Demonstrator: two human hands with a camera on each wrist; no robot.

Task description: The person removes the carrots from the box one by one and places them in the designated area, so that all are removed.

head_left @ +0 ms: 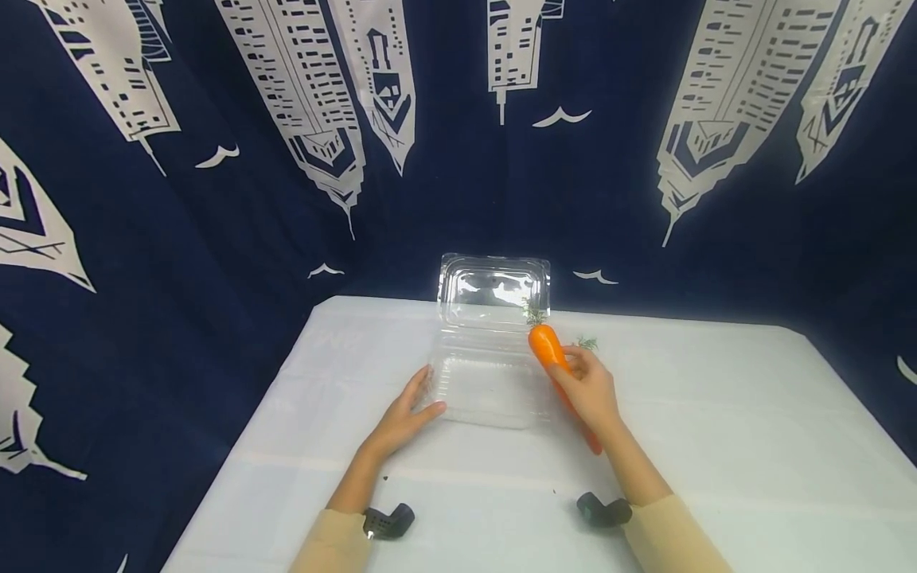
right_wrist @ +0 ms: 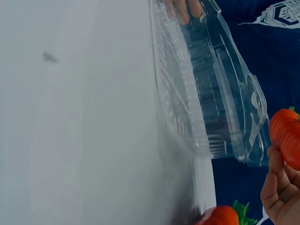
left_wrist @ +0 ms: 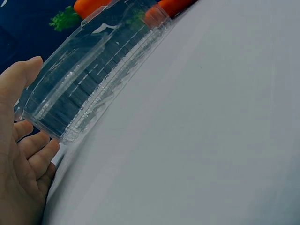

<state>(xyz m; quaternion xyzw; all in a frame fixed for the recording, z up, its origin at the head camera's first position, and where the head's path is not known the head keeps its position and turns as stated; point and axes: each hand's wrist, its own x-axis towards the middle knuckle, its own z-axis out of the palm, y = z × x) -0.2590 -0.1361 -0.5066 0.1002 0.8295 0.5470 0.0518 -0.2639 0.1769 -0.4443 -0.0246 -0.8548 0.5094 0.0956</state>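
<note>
A clear plastic clamshell container [head_left: 494,390] lies on the table, its hinged lid [head_left: 494,286] raised at the back. My left hand [head_left: 401,418] holds its left side; the left wrist view shows the thumb by the rim and curled fingers against the end wall [left_wrist: 47,126]. My right hand [head_left: 591,390] grips an orange carrot [head_left: 546,344] with a feathery green top, tilted beside the container's right edge. A second carrot [right_wrist: 220,216] lies beyond that hand in the right wrist view. In the head view only its green top [head_left: 586,343] clearly shows; the hand hides much of it.
A white cloth covers the table [head_left: 716,414]. Behind it hangs a dark blue curtain [head_left: 609,199] printed with white buildings. Dark wrist devices [head_left: 389,522] sit by both sleeves. Small dark specks dot the cloth near the front.
</note>
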